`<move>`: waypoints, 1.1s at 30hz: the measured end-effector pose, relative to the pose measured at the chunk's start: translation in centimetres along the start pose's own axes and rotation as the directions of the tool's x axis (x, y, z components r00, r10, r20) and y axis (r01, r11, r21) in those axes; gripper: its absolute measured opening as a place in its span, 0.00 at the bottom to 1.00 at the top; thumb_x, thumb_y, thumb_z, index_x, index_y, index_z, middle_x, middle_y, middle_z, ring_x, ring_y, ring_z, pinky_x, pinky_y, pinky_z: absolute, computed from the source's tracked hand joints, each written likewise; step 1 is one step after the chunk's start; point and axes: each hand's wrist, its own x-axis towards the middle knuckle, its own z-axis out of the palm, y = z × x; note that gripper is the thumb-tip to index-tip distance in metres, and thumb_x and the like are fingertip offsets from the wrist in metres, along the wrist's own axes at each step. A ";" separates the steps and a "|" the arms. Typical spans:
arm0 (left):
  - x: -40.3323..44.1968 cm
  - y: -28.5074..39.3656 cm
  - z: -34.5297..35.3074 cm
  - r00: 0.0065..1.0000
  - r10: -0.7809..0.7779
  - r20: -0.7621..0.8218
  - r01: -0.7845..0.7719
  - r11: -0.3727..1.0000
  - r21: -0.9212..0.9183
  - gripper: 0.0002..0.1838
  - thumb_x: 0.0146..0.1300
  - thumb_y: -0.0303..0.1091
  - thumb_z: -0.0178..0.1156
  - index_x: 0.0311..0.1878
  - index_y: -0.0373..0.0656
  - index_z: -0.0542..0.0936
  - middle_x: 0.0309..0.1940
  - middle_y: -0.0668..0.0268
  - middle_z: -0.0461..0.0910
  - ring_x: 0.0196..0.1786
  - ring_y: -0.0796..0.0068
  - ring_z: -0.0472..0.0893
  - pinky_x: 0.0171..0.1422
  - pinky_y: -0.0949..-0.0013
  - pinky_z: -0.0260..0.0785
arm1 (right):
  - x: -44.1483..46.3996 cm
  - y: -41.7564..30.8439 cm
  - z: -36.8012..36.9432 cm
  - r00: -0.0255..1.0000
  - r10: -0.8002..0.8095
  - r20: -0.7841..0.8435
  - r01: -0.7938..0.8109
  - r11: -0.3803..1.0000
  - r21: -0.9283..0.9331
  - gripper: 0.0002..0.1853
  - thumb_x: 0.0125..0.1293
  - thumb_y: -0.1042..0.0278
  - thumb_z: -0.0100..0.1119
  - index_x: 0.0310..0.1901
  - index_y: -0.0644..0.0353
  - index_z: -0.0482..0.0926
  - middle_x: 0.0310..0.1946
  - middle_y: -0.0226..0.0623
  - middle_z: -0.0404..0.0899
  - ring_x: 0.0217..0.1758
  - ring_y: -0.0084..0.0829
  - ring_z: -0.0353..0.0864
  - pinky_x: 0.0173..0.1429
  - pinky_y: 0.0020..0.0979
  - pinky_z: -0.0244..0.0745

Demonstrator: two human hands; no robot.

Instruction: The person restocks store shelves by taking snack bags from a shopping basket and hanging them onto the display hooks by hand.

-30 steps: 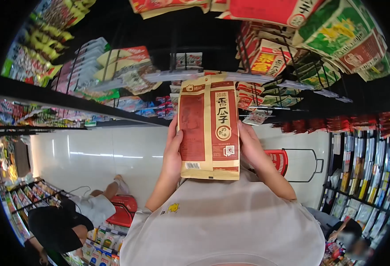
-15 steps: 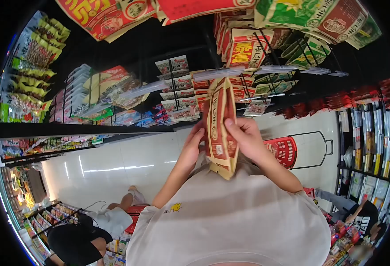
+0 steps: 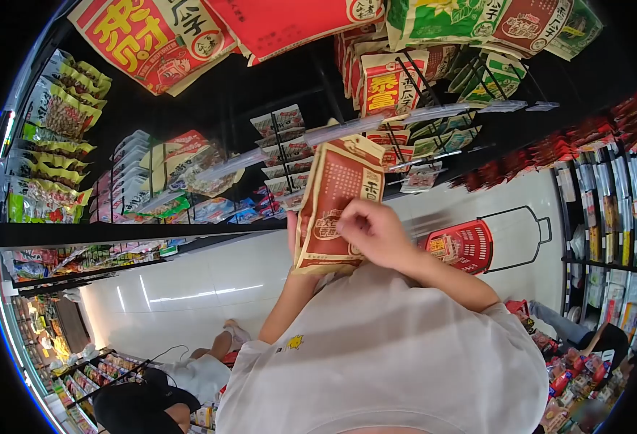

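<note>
A brown and cream paper bag of sunflower seeds [image 3: 338, 184] is held up in front of my chest, its broad printed face turned toward me and slightly tilted. My left hand [image 3: 291, 231] grips it from behind at the lower left; most of those fingers are hidden by the bag. In front of the bag's lower right part is my right hand [image 3: 378, 233], fingers curled in, knuckles toward me. Its fingertips are at the printed face, and nothing shows between them. Just beyond the bag's top runs a clear plastic shelf strip [image 3: 347, 129].
Hooks ahead carry red seed bags [image 3: 393, 83] and green seed bags [image 3: 448, 18]. Small white packets [image 3: 287, 152] hang lower. A red shopping basket [image 3: 470, 246] with a long handle stands on the floor at right. Other people are at lower left [image 3: 141, 401] and lower right [image 3: 608, 343].
The bag has turned from nearly edge-on to show its broad face and shifted left. My right hand has let go of its right edge and curled in front of it.
</note>
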 end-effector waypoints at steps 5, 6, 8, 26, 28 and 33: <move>-0.4 1.2 0.2 0.999 0.043 0.001 -0.043 0.995 -0.087 0.34 0.66 0.59 0.45 0.68 0.45 0.68 0.65 0.55 0.70 0.64 0.54 0.73 0.69 0.48 0.65 | 1.0 4.9 -1.1 0.910 0.251 -0.331 -0.142 0.937 0.320 0.26 0.63 0.70 0.62 0.60 0.50 0.61 0.56 0.33 0.70 0.59 0.29 0.68 0.59 0.32 0.62; -0.4 1.4 0.0 0.999 0.048 -0.004 -0.048 0.995 -0.086 0.34 0.66 0.57 0.45 0.67 0.44 0.68 0.65 0.55 0.71 0.64 0.54 0.73 0.68 0.48 0.65 | 1.2 4.1 -1.2 0.890 0.380 -0.253 -0.242 0.863 0.443 0.25 0.64 0.69 0.60 0.60 0.49 0.62 0.55 0.33 0.70 0.57 0.29 0.68 0.59 0.33 0.63; -0.1 1.5 -0.7 0.999 0.046 -0.010 -0.047 0.995 -0.085 0.33 0.65 0.55 0.46 0.66 0.42 0.69 0.64 0.54 0.72 0.63 0.53 0.74 0.67 0.48 0.66 | 1.3 1.9 -1.6 0.803 0.592 -0.060 -0.425 0.641 0.639 0.23 0.66 0.67 0.57 0.61 0.47 0.63 0.54 0.33 0.71 0.54 0.28 0.69 0.59 0.34 0.65; -2.0 1.9 0.0 0.938 0.261 -0.228 -0.074 0.795 0.603 0.25 0.79 0.46 0.38 0.63 0.34 0.69 0.57 0.60 0.76 0.58 0.74 0.75 0.63 0.70 0.67 | 0.9 2.7 0.9 0.919 0.311 -0.243 -0.150 0.845 0.513 0.25 0.70 0.69 0.58 0.63 0.55 0.57 0.53 0.41 0.74 0.54 0.26 0.76 0.54 0.27 0.75; -2.2 1.5 -0.2 0.917 0.309 -0.254 -0.092 0.782 0.617 0.24 0.79 0.45 0.39 0.62 0.35 0.70 0.55 0.61 0.77 0.55 0.76 0.76 0.60 0.71 0.69 | 1.0 2.5 1.0 0.923 0.282 -0.262 -0.118 0.855 0.505 0.26 0.70 0.69 0.59 0.63 0.57 0.57 0.51 0.43 0.75 0.53 0.26 0.77 0.53 0.27 0.75; -2.1 1.6 -0.2 0.917 0.349 -0.194 -0.135 0.728 0.672 0.19 0.79 0.41 0.41 0.58 0.36 0.72 0.48 0.64 0.80 0.47 0.81 0.78 0.53 0.75 0.72 | 0.8 2.6 1.1 0.929 0.253 -0.271 -0.097 0.872 0.480 0.27 0.69 0.69 0.60 0.63 0.57 0.57 0.49 0.43 0.74 0.51 0.27 0.77 0.51 0.28 0.76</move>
